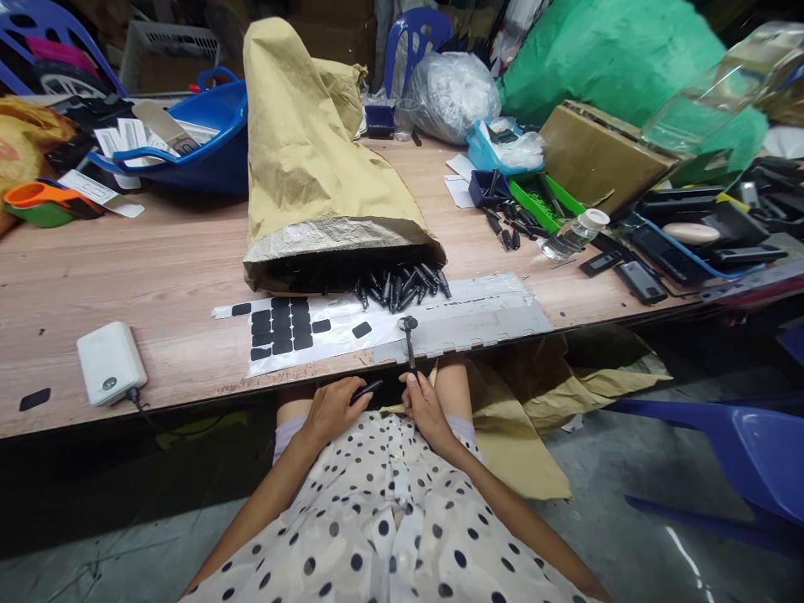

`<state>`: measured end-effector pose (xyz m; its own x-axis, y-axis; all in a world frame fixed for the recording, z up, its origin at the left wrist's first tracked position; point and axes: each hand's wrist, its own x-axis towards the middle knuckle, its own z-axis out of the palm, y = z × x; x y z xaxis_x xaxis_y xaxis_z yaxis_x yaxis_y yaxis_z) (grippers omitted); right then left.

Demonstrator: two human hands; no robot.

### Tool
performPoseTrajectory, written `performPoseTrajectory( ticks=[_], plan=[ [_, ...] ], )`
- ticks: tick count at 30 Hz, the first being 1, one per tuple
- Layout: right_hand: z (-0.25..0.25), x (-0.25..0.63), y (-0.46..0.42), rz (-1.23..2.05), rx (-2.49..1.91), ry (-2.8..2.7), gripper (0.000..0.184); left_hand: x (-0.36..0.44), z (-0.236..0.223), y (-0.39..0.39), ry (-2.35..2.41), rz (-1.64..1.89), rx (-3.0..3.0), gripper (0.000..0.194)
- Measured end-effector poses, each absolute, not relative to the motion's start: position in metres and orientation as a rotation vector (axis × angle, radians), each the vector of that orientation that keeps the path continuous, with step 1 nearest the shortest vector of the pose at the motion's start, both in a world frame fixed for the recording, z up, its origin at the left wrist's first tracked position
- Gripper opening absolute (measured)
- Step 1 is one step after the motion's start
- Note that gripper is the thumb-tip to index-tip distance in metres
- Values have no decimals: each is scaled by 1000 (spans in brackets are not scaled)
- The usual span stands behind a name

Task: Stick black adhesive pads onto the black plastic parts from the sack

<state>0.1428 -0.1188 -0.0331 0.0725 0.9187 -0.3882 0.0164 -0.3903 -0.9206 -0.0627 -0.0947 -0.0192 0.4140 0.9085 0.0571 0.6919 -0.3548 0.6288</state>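
My left hand (332, 410), near the table edge above my lap, is closed on a slim black pointed part (369, 389) that looks like a pen-shaped piece. In my right hand (425, 409) is the handle of a ratchet wrench (410, 343); its round head rests over a grey-white strip (465, 322) along the table edge. Just beyond the wrench, several similar black parts (402, 287) spill from the mouth of a large brown paper sack (320, 176). To the left, black rounded stickers (281, 327) lie in rows on a white sheet.
A white power bank (111, 365) with a cable sits at the left edge. Behind it is a blue basin (201, 159). On the right are a green tray (546, 201), a clear bottle (574, 234) and a cardboard box (603, 159). A purple chair (747, 452) stands at the right.
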Motion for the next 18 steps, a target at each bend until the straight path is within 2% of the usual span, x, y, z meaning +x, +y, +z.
performPoseTrajectory(
  ticks=[5,10,14,18],
  plan=[
    [-40,143,-120,1404,-1541,-979,51,-63,-19,-89,1393,301,2111,12],
    [-42,142,-119,1393,-1541,-972,52,-31,20,-58,1318,599,1994,19],
    [-41,142,-117,1405,-1545,-963,52,0,33,-5,1619,899,1923,16],
    [-39,142,-116,1423,-1530,-970,51,19,30,42,1875,835,1844,12]
  ],
)
